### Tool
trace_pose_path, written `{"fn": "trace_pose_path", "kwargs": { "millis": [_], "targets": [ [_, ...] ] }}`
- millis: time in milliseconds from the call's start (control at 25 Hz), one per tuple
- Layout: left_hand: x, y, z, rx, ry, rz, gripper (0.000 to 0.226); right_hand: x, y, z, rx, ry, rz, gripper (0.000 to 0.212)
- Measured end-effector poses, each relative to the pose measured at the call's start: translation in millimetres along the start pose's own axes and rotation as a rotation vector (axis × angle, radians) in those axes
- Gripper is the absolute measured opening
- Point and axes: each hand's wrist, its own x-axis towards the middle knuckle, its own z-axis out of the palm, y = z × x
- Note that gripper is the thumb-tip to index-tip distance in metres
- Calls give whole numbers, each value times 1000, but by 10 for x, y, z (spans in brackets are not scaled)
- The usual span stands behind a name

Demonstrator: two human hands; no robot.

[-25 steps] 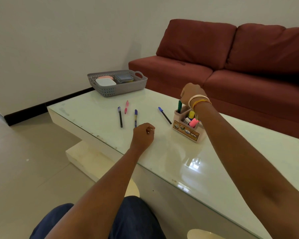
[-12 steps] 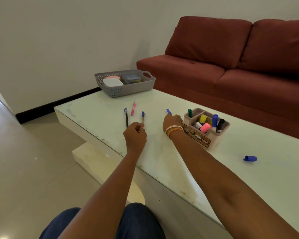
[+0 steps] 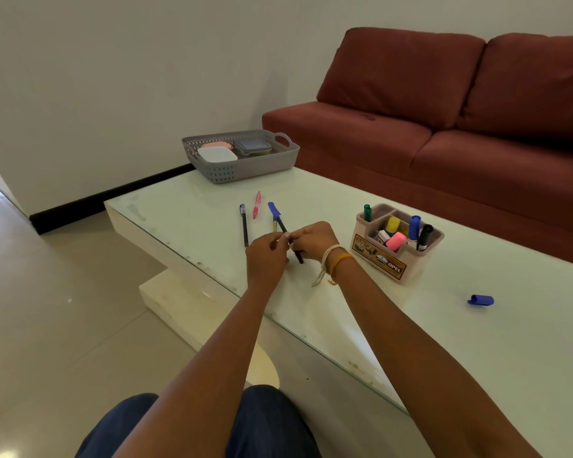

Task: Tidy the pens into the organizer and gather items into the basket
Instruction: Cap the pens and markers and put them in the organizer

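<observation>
Centrally, both hands [image 3: 290, 246] near the table [image 3: 477, 342] edge.

The middle of the blue-capped pen [image 3: 280, 219] disappears behind the curled fingers of both hands, so which hand truly pinches it cannot be told. A second pen [image 3: 275, 225] lies half hidden behind it. The counter [image 3: 477, 342] and red sofa [image 3: 444, 127] run off the right edge, and the organizer [image 3: 396, 242] label is mostly too small to read.
</observation>
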Motion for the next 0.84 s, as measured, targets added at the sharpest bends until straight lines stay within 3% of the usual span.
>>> {"fn": "trace_pose_path", "kwargs": {
  "millis": [120, 280, 360, 480, 560, 680, 760, 840],
  "targets": [
    [7, 6, -59, 48, -43, 50, 26, -184, 21, 6, 19, -58, -103, 22],
    [-23, 20, -55, -47, -147, 43, 23, -253, -156, -128, -81, 173, -231, 23],
    [-39, 34, -33, -3, -200, 111, 28, -289, -277, -174, -58, 138, -272, 33],
    [-57, 45, -23, 30, -273, 162, 31, -282, -345, -375, -96, 153, -319, 19],
    [-78, 25, -13, 83, -316, 157, 37, -297, -388, -672, -13, 327, -379, 11],
    [-92, -8, 9, 119, -305, 172, 41, -362, -494, -1307, 88, 671, -490, 22],
    [-86, -23, 5, 139, -288, 176, 39, -361, -469, -1656, -32, 825, -502, 30],
    [-73, -31, 4, 149, -281, 176, 36, -317, -337, -1826, -179, 868, -448, 32]
  ]
}}
